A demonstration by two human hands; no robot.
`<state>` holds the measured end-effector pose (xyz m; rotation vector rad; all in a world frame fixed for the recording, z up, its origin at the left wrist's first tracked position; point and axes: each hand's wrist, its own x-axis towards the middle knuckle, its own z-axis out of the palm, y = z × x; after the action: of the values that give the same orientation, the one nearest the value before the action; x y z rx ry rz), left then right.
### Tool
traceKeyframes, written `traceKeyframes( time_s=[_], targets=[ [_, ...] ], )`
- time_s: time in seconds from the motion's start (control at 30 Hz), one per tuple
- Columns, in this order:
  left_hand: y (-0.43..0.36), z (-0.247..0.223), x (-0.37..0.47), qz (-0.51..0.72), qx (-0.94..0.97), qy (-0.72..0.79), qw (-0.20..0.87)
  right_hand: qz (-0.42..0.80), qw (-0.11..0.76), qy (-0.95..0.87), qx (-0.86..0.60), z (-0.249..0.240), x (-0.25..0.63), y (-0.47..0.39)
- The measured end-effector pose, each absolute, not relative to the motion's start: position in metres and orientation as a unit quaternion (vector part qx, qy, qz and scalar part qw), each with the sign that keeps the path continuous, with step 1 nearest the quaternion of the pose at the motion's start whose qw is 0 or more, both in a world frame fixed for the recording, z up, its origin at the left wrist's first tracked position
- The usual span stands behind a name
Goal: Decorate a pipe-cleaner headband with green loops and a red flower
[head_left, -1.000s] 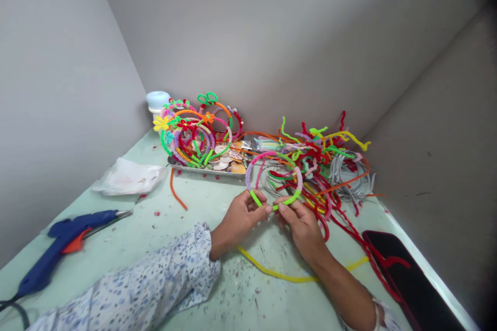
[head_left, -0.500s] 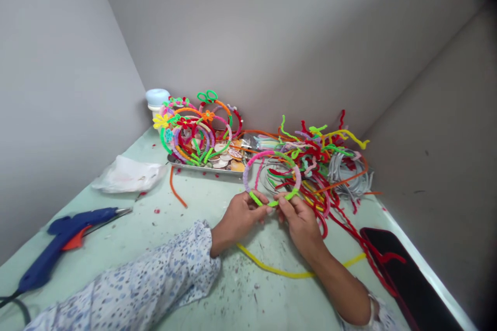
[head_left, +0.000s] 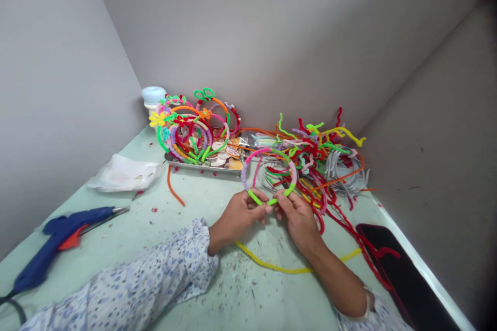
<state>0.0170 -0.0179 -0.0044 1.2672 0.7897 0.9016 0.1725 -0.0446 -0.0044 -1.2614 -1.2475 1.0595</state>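
Between my hands stands a headband (head_left: 244,173) wrapped in fuzzy pipe cleaner, with lilac, pink and green stretches around its curve. My left hand (head_left: 237,217) is closed on its lower left end, which is bright green. With thumb and fingers, my right hand (head_left: 298,220) pinches the green lower right part. The two hands nearly meet at the bottom of the band. On the table below them, a yellow pipe cleaner (head_left: 272,267) runs in a curve and passes under my right forearm.
Finished-looking headbands (head_left: 194,132) stand in a metal tray (head_left: 205,168) with shells. A tangle of pipe cleaners (head_left: 310,150) and a grey wire coil (head_left: 344,170) lie at the back right. A blue glue gun (head_left: 66,232), plastic bag (head_left: 124,173) and phone (head_left: 404,274) lie at the sides.
My right fingers have shifted slightly along the band, and more green shows wrapped up its right side. The whole view has moved slightly; the left hand keeps its grip.
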Motion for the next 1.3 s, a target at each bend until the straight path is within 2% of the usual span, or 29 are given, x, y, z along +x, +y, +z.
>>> traceKeyframes(
  time_s=[0.87, 1.3],
  targets=[
    [-0.0167, -0.002, 0.019, 0.413, 0.548, 0.416, 0.596, 0.411, 0.484, -0.541, -0.551, -0.0084, 0.1728, -0.0436],
    [-0.0179, -0.0012, 0.0179, 0.416, 0.539, 0.404, 0.611, 0.422, 0.497, -0.529, -0.544, -0.0055, 0.1715, -0.0439]
  ],
)
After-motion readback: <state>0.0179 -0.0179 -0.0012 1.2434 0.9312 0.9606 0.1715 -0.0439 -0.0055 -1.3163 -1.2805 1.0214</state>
